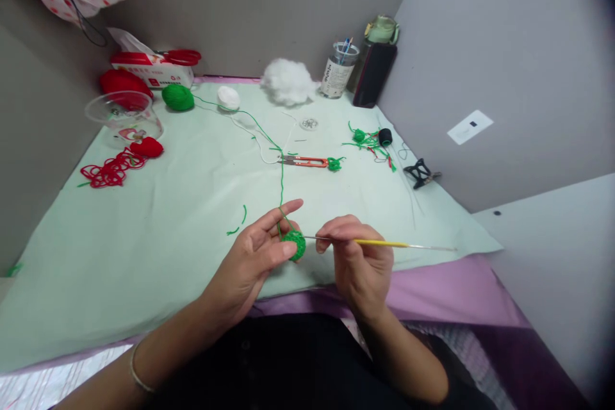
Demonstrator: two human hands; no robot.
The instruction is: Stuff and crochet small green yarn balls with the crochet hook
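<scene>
Near the table's front edge, my left hand pinches a small round green crochet piece between thumb and fingers. Its index finger is stretched out, with green yarn running over it. That strand leads back to a green yarn ball at the rear left. Closed around a crochet hook with a yellow handle is my right hand. The hook's thin metal tip points left and meets the edge of the green piece; whether it is inside a stitch I cannot tell.
Orange-handled thread snips lie mid-table beyond my hands. White stuffing, a white yarn ball and a pen cup stand at the back. Tangled red yarn is on the left; a black thread spool and a phone stand are right.
</scene>
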